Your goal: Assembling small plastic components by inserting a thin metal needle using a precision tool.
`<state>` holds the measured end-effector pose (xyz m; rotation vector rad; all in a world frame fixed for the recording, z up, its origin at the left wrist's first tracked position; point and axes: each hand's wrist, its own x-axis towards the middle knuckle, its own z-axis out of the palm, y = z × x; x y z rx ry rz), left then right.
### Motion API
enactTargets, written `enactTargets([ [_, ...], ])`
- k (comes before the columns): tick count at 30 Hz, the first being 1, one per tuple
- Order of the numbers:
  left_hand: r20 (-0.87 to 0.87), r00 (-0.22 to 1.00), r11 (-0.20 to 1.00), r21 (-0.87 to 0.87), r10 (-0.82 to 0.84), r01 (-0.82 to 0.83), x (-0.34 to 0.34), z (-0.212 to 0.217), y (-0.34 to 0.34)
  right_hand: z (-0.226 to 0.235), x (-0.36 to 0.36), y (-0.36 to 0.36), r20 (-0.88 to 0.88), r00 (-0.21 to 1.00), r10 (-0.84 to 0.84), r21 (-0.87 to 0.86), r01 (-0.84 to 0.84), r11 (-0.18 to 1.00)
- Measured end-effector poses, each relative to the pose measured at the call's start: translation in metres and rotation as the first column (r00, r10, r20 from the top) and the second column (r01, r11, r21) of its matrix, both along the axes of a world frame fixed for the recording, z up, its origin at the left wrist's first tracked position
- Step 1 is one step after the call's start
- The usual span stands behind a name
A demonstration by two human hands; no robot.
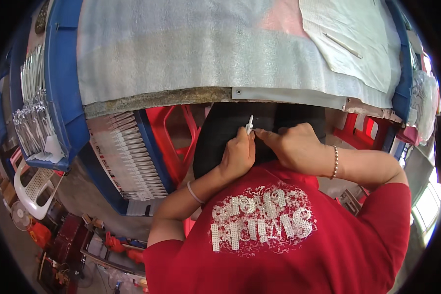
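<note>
Over my lap, my left hand (pixel 238 156) is closed around a slim white pen-shaped piece (pixel 250 123), whose narrow tip points up toward the table edge. From the other side my right hand (pixel 295 147) comes in, its fingers curled and the index finger and thumb pinched at the side of that piece. Whatever sits between those right fingertips is too small and covered to make out. Both hands are just below the table's front edge, above my dark trousers.
Ahead is a table covered with a pale foam sheet (pixel 181 59); a white cloth (pixel 357 34) on it bears another slim white pen-shaped piece (pixel 343 45). At left, a blue crate (pixel 66 73) stands beside bundled silvery-white sticks (pixel 32 122). Lower down, similar pieces fill a tray (pixel 127 152) near a red stool (pixel 169 142).
</note>
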<state>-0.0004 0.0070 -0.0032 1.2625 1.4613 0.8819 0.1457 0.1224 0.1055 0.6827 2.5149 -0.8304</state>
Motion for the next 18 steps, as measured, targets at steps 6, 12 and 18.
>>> enactTargets([
  [6, -0.057, 0.998, 1.0, 0.011, -0.015, 0.015, -0.002, 0.001, 0.001, -0.032, 0.013, -0.014, -0.134, 0.81, -0.571, -0.358, 0.498, 0.79],
  [12, 0.187, 0.973, 0.984, -0.136, 0.136, -0.111, -0.003, 0.003, -0.007, 0.015, 0.01, -0.013, -0.274, 0.79, -0.549, -0.398, 0.427, 0.812],
  [18, 0.493, 0.822, 0.905, -0.421, 0.287, -0.063, -0.003, 0.017, -0.007, 0.017, 0.028, -0.032, -0.421, 0.846, -0.328, -0.096, 0.318, 0.943],
])
